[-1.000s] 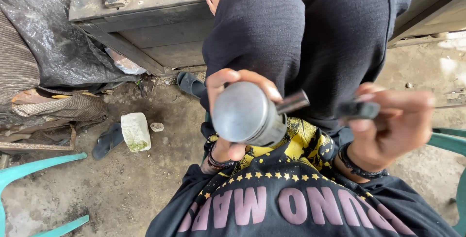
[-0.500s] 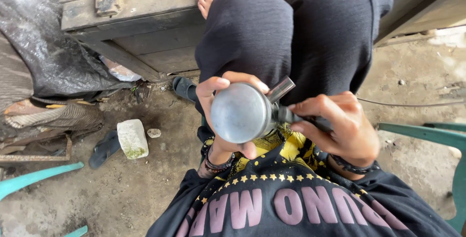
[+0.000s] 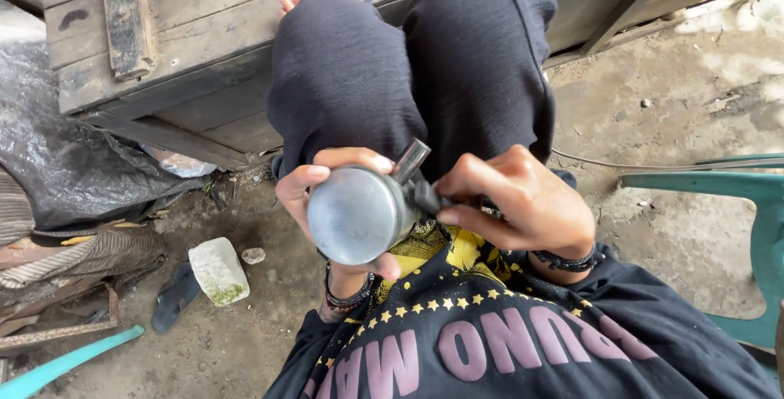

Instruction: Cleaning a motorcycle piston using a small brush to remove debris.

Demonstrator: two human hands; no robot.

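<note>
— What changed since a moment ago?
— The right hand (image 3: 523,203) has closed in beside the left hand (image 3: 327,203).
— And the object?
— A round metal cylinder (image 3: 355,215), dull grey, smooth flat face, over the lap. Left fingers wrap it; right fingers pinch a dark tool (image 3: 425,196) against its side.

metal cylinder (image 3: 359,215) between left hand (image 3: 314,191) and right hand (image 3: 523,203)
</note>
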